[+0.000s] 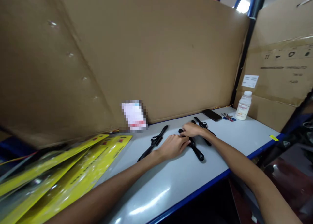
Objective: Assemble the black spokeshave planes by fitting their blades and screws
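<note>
The left hand [172, 146], fingers curled nearly closed, grips the middle of a black spokeshave [196, 151] on the grey tabletop [186, 181]; the right hand [192, 130] pinches its far end. Left of that spokeshave lie a second spokeshave [156, 140] and yellow-backed packages [113, 150]; right of it, a third spokeshave [201, 124], partly arm-covered, phone [212, 115], keys [228, 117] and white bottle [243, 107].

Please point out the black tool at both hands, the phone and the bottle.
Black tool [195, 149]: head view, on its near handle.
Phone [212, 115]: head view, on its dark upper face.
Bottle [243, 106]: head view, on its labelled body.
</note>
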Demonstrator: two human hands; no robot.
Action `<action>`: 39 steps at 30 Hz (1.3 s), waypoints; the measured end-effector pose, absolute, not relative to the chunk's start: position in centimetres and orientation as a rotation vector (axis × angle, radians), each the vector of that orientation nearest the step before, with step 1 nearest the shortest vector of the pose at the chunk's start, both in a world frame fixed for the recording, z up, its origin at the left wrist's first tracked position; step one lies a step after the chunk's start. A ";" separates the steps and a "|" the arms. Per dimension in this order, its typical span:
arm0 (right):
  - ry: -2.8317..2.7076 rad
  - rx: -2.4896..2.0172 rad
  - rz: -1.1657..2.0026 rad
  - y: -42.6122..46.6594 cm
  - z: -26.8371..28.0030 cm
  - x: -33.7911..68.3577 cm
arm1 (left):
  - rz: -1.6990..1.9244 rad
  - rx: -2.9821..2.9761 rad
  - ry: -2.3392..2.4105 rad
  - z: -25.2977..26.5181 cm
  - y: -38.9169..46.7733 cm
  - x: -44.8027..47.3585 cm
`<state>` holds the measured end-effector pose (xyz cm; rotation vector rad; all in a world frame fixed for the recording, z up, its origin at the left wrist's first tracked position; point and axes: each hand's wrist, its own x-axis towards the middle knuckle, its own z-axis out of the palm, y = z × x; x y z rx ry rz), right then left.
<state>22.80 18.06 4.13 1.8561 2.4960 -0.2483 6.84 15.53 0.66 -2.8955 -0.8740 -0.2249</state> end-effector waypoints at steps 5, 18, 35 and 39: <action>2.490 1.847 -0.256 18.2 3.7 22.9 | -0.269 -2.925 -0.878 0.4 15.5 7.1; 2.445 1.866 -0.176 18.5 3.7 22.9 | -0.405 -2.969 -1.073 0.4 15.7 7.6; 2.517 1.874 -0.233 19.2 3.1 24.5 | -0.447 -3.008 -0.907 0.1 15.3 7.5; 2.506 1.858 -0.263 19.2 3.2 24.6 | -0.525 -3.019 -0.891 0.2 15.3 7.3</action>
